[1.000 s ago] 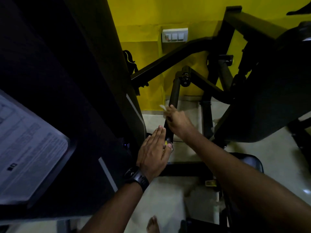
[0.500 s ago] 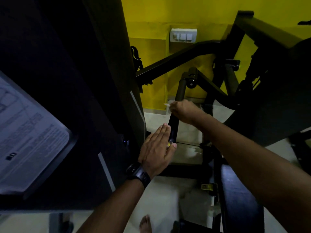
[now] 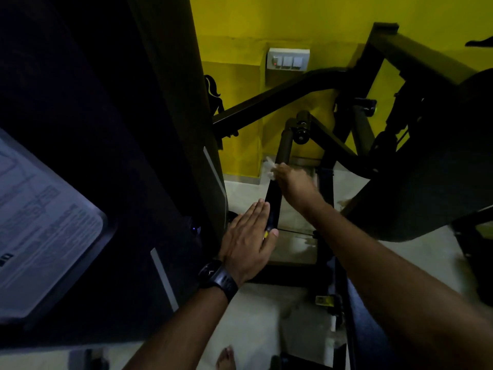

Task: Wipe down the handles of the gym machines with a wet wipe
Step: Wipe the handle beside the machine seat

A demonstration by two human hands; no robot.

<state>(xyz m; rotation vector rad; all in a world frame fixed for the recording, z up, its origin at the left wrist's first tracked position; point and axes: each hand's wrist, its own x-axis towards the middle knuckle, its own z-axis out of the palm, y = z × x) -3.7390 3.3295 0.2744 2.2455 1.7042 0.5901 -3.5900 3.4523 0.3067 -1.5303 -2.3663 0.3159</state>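
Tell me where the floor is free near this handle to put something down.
Free floor lies between the left hand and the bare foot. A narrower patch lies between the handle and the upright post. It is crowded around the right hand and wipe.

Nothing here is reading clearly. A placard [image 3: 45, 222] is sitting on the dark machine [image 3: 106, 129] at left, showing rows of small print and line diagrams, all too blurred to make out. A small dark logo [image 3: 6, 259] is showing at its lower left edge, also illegible. A black silhouette decal [image 3: 213, 94] is showing on the yellow wall [image 3: 266, 17], carrying no letters. A yellow label [image 3: 323, 300] is sitting low by the floor, its print too small to tell. The watch [image 3: 217, 279] is showing only a faint, unreadable mark.
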